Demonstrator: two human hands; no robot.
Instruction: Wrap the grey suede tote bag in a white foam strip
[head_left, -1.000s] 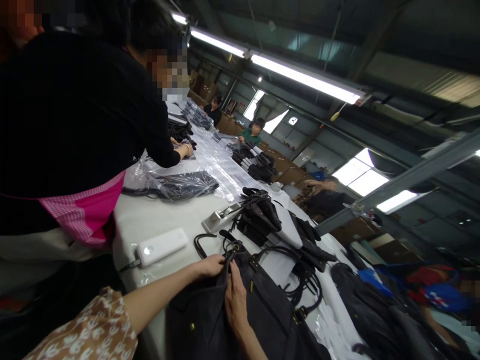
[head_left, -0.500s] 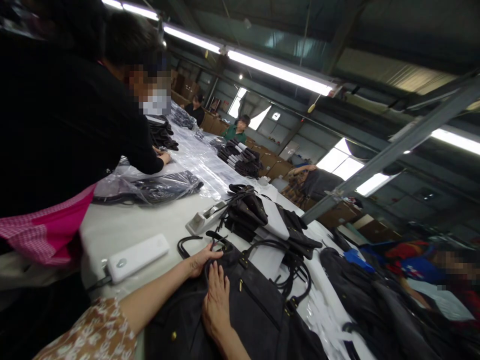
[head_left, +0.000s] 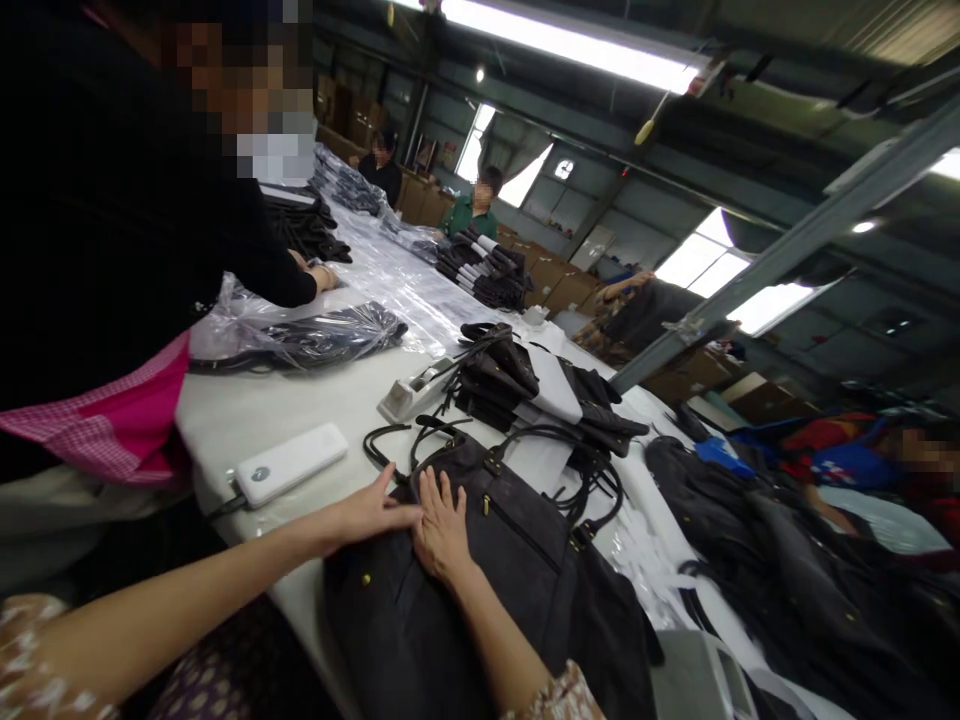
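Observation:
A black handbag (head_left: 517,570) with looped handles, a zip and small gold fittings lies flat on the white table before me. My right hand (head_left: 444,530) rests palm down on its upper part, fingers stretched out and a little apart. Beside it, at the bag's upper left edge, is my left hand (head_left: 375,512). Its thumb points toward the right hand and its index finger stands apart from the thumb; the other fingers are partly hidden. Just beyond my hands lie the bag's thin handles (head_left: 386,440).
A white power bank-like box (head_left: 291,465) with a cable lies left. Ahead are a tape dispenser-like grey object (head_left: 412,392) and stacked black bags (head_left: 525,385). A co-worker in black (head_left: 150,200) leans over a plastic-wrapped bag (head_left: 330,335). More dark bags (head_left: 772,570) lie right.
My left hand has drawn back from the base of the handles toward the bag's left edge, its fingers loosened. The right hand stays flat on the bag. The view has tilted downward.

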